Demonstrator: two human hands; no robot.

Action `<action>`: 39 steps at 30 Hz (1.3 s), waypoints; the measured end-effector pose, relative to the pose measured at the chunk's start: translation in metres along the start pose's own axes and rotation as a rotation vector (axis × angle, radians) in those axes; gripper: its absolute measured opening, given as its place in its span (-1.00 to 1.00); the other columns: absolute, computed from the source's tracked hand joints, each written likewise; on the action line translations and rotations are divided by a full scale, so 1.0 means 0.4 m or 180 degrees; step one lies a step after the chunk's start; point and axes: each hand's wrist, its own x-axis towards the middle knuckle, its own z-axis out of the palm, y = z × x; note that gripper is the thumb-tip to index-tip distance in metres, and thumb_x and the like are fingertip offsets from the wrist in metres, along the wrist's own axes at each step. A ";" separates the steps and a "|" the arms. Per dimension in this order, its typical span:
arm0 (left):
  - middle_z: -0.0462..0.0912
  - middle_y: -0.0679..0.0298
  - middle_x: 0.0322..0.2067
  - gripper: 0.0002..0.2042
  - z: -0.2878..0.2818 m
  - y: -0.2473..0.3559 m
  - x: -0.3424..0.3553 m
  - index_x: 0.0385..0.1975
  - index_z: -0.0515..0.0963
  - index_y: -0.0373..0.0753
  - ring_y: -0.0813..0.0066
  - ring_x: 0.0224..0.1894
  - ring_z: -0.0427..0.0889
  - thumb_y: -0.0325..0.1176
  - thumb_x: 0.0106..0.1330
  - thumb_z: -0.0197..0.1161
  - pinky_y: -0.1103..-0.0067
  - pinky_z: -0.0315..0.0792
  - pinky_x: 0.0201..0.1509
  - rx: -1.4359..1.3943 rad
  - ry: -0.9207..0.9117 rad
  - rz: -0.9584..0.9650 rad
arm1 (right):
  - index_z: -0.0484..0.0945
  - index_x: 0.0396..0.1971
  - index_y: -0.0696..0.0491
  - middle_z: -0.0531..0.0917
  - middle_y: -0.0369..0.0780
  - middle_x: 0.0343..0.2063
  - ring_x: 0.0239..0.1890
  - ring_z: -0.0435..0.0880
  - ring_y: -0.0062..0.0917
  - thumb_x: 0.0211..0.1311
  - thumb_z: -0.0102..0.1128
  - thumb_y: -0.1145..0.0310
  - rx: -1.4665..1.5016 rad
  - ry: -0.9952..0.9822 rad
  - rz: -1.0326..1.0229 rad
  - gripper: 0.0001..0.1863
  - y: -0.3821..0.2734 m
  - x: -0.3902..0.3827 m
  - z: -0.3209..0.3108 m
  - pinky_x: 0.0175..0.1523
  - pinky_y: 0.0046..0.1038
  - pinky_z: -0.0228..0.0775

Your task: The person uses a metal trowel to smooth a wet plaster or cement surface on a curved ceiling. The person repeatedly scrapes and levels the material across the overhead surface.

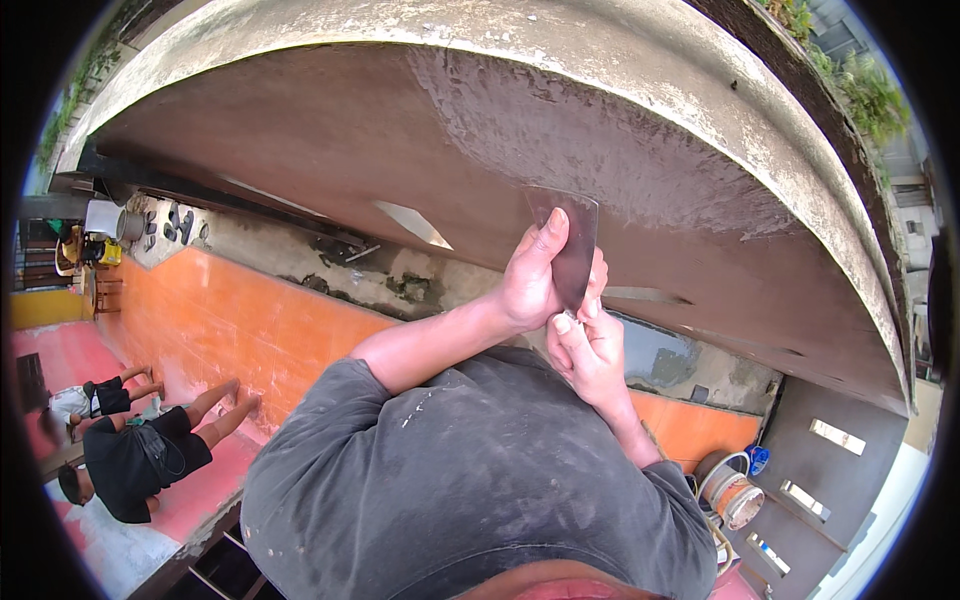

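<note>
Wearing black, a person [140,465] shows at far left; next, the left hand [535,275] grips a dark blade [577,255] before a brown surface [300,120]. The right hand [597,362] curls its fingers at the blade's lower tip, grip unclear. Rightmost is a bucket [736,498].

The floor [250,318] is orange, with a grey concrete strip [305,243] running beside it, patched with dark stains and, toward the right, a wide wet patch [655,355]. On the strip's left end lie several dark slippers [187,228], loosely grouped, with a grey pail [130,226] just beside them. A thin pale stick [362,254] lies farther along. At the right, a round bucket [738,500] with orange on it is near a small blue container [758,459]; what each rests on is unclear.
</note>
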 end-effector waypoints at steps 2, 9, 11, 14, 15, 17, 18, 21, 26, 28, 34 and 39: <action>0.55 0.23 -0.68 -0.36 0.001 0.000 0.000 -0.42 0.53 -0.17 0.46 -0.67 0.51 0.18 0.61 -0.39 0.50 0.46 -0.41 0.0148 -0.0061 0.0063 | 0.43 -0.46 0.09 0.41 -0.43 -0.69 -0.67 0.30 -0.80 0.49 0.15 0.38 -0.0140 -0.0010 -0.0042 -0.75 0.006 0.002 0.000 -0.58 -0.62 0.09; 0.56 0.21 -0.70 -0.29 0.002 0.038 0.006 -0.49 0.52 -0.21 0.45 -0.68 0.51 0.19 0.61 -0.45 0.52 0.46 -0.41 0.0004 -0.0023 0.0235 | 0.45 -0.43 0.10 0.40 -0.45 -0.67 -0.67 0.29 -0.82 0.49 0.15 0.39 -0.0111 0.0066 -0.0041 -0.77 -0.016 0.024 0.039 -0.58 -0.64 0.09; 0.55 0.17 -0.73 -0.25 0.011 0.011 -0.002 -0.57 0.53 -0.22 0.43 -0.70 0.49 0.23 0.59 -0.43 0.53 0.45 -0.44 0.0079 0.0328 -0.0037 | 0.43 -0.43 0.10 0.39 -0.45 -0.67 -0.67 0.28 -0.82 0.49 0.14 0.39 -0.0055 0.0157 0.0051 -0.77 -0.016 0.000 0.032 -0.58 -0.65 0.07; 0.52 0.19 -0.76 -0.25 0.012 0.011 -0.001 -0.59 0.53 -0.22 0.43 -0.72 0.48 0.22 0.59 -0.41 0.54 0.43 -0.48 -0.0017 0.0240 -0.0056 | 0.43 -0.44 0.10 0.39 -0.45 -0.67 -0.68 0.27 -0.82 0.50 0.13 0.38 0.0016 0.0101 0.0100 -0.75 -0.026 -0.004 0.040 -0.60 -0.66 0.05; 0.52 0.19 -0.76 -0.26 0.009 0.011 0.000 -0.58 0.53 -0.22 0.43 -0.72 0.49 0.22 0.59 -0.41 0.54 0.43 -0.49 0.0076 0.0244 -0.0038 | 0.43 -0.44 0.11 0.39 -0.45 -0.68 -0.69 0.26 -0.82 0.51 0.13 0.38 -0.0158 0.0200 -0.0121 -0.75 -0.013 -0.003 0.049 -0.61 -0.66 0.03; 0.51 0.20 -0.77 -0.26 0.008 0.012 0.002 -0.58 0.53 -0.22 0.43 -0.72 0.49 0.22 0.59 -0.40 0.53 0.43 -0.50 0.0261 0.0249 -0.0006 | 0.45 -0.43 0.12 0.39 -0.46 -0.68 -0.69 0.26 -0.83 0.50 0.13 0.38 -0.0137 0.0249 -0.0072 -0.76 -0.013 -0.004 0.038 -0.61 -0.67 0.03; 0.51 0.20 -0.77 -0.26 0.017 0.014 0.003 -0.58 0.53 -0.22 0.43 -0.72 0.50 0.21 0.59 -0.40 0.53 0.43 -0.51 0.0192 0.0382 -0.0055 | 0.45 -0.42 0.12 0.39 -0.46 -0.68 -0.69 0.27 -0.83 0.50 0.14 0.38 -0.0123 0.0267 -0.0071 -0.77 -0.015 -0.001 0.036 -0.61 -0.67 0.03; 0.52 0.22 -0.76 -0.27 0.031 0.009 0.000 -0.61 0.53 -0.20 0.43 -0.71 0.50 0.20 0.60 -0.39 0.52 0.45 -0.50 0.0201 0.0476 -0.0188 | 0.47 -0.36 0.13 0.39 -0.47 -0.68 -0.68 0.26 -0.84 0.50 0.14 0.38 -0.0165 0.0228 -0.0041 -0.81 -0.015 -0.013 0.032 -0.60 -0.67 0.02; 0.54 0.22 -0.75 -0.25 0.025 -0.002 0.003 -0.60 0.56 -0.19 0.45 -0.70 0.51 0.21 0.60 -0.40 0.54 0.47 -0.47 -0.0103 0.0191 -0.0091 | 0.48 -0.38 0.14 0.38 -0.48 -0.68 -0.67 0.25 -0.85 0.48 0.16 0.41 -0.0207 0.0379 -0.0099 -0.81 -0.019 -0.015 0.036 -0.59 -0.65 0.01; 0.54 0.23 -0.75 -0.25 0.035 -0.008 0.012 -0.60 0.56 -0.19 0.45 -0.71 0.50 0.21 0.60 -0.41 0.54 0.47 -0.47 0.0029 0.0200 -0.0153 | 0.49 -0.36 0.14 0.38 -0.48 -0.68 -0.67 0.25 -0.85 0.47 0.18 0.40 -0.0167 0.0309 -0.0109 -0.82 -0.019 -0.024 0.023 -0.58 -0.65 0.02; 0.54 0.24 -0.75 -0.25 0.031 -0.003 0.014 -0.58 0.54 -0.20 0.43 -0.72 0.49 0.20 0.60 -0.45 0.52 0.49 -0.45 -0.0263 0.0073 0.0024 | 0.50 -0.36 0.16 0.39 -0.47 -0.68 -0.66 0.26 -0.86 0.47 0.18 0.41 -0.0434 0.0453 -0.0193 -0.82 -0.014 -0.025 0.036 -0.57 -0.66 0.02; 0.53 0.21 -0.75 -0.25 0.050 0.016 0.032 -0.57 0.53 -0.22 0.42 -0.75 0.46 0.21 0.60 -0.45 0.51 0.49 -0.46 -0.0482 0.0173 0.0330 | 0.50 -0.43 0.18 0.40 -0.46 -0.66 -0.59 0.29 -0.82 0.45 0.20 0.39 -0.0681 0.0389 -0.0174 -0.77 -0.046 0.000 0.035 -0.49 -0.61 0.13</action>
